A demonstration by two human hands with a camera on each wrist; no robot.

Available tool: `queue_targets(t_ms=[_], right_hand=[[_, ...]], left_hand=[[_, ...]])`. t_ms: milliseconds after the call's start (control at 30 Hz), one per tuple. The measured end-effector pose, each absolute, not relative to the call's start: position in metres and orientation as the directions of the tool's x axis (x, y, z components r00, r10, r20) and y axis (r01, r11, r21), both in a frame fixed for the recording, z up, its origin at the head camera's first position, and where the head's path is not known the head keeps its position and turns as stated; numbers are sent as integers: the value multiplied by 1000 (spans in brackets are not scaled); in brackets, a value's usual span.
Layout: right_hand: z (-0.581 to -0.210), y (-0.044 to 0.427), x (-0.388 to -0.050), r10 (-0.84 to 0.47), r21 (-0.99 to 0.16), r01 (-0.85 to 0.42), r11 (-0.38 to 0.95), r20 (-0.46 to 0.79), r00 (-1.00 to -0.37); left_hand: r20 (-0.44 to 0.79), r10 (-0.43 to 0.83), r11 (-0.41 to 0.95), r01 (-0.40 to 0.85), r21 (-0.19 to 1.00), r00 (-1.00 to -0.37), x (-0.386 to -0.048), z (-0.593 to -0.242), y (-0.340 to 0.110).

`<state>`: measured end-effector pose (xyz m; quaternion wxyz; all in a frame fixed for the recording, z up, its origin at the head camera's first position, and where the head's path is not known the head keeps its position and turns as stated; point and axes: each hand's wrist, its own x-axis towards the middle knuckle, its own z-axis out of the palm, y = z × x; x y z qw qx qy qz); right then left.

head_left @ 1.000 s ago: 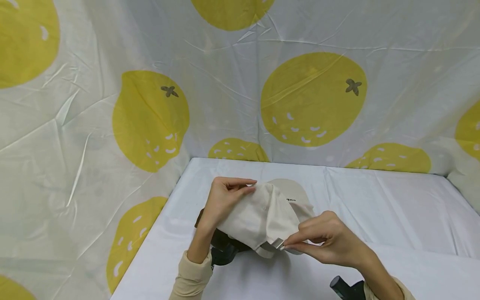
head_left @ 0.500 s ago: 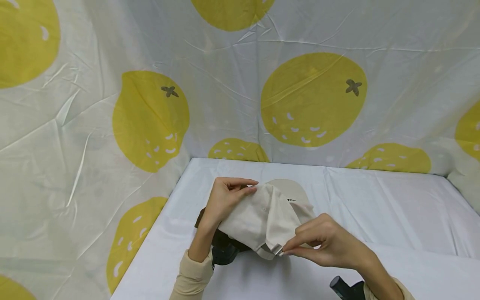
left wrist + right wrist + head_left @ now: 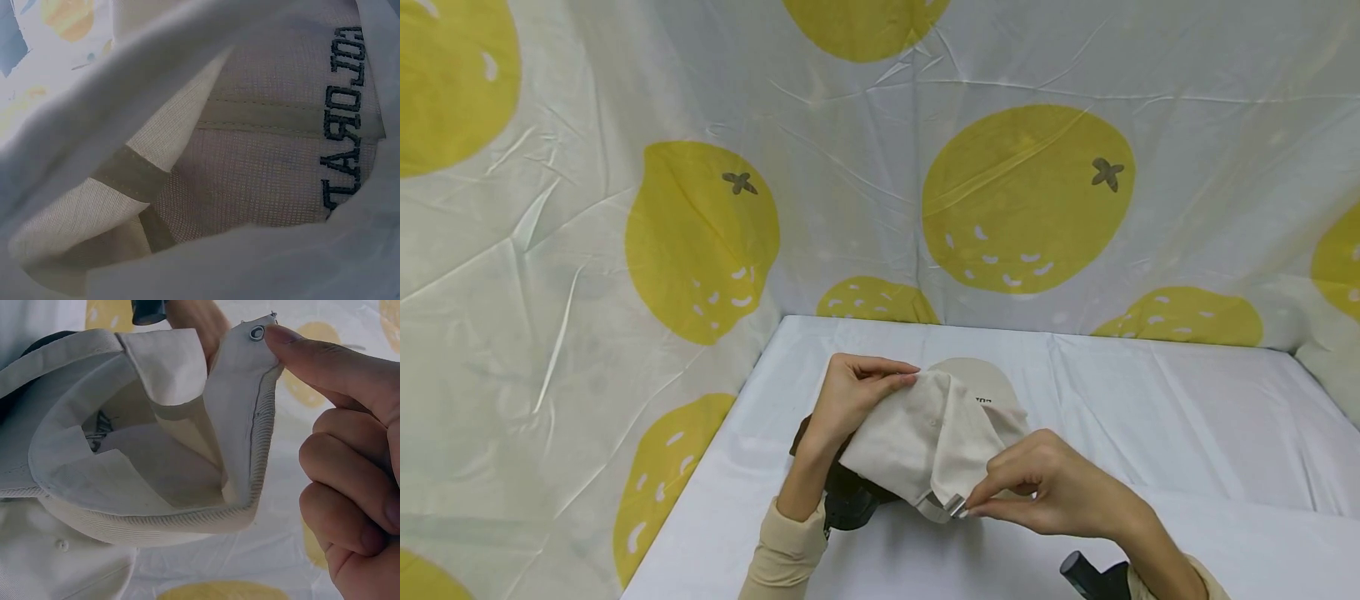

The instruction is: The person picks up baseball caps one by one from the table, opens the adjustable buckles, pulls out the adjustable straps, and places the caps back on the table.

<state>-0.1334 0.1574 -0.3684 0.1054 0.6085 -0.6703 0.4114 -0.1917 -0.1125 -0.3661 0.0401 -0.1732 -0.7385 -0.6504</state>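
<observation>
A cream baseball cap [image 3: 895, 437] with dark embroidered lettering is held just above the white table. My left hand [image 3: 842, 400] pinches the fabric near its top left. With thumb and finger, my right hand [image 3: 1056, 487] pinches the end by the metal buckle [image 3: 955, 505] at the lower edge. In the right wrist view my right thumb [image 3: 337, 365] presses beside a round metal stud [image 3: 257, 333], and the other fingers are curled. Close up in the left wrist view are pale fabric, seam tape [image 3: 262, 119] and the lettering [image 3: 342, 119]; the left fingers are out of sight there.
A paler rounded brim [image 3: 981, 377] shows behind the cap. Dark wrist gear [image 3: 850, 504] sits under the left wrist, and a black cylindrical piece [image 3: 1081, 571] near the right one. The white-covered table [image 3: 1187, 417] meets a lemon-print curtain [image 3: 850, 167] behind and at left.
My right hand has shifted slightly down and left with the buckle, which now hangs lower. The left hand has crept slightly right, and the cap's fabric has moved a little with it.
</observation>
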Motion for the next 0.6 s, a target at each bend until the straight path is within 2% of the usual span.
queue_targets(t_ms=[500, 600], right_hand=[[-365, 161, -131, -754, -502, -865, 11, 564, -337], [-365, 162, -131, -712, -512, -858, 42, 587, -385]], left_hand=[[263, 188, 87, 283, 955, -946, -192, -367, -112], [256, 197, 83, 277, 957, -946, -192, -366, -111]])
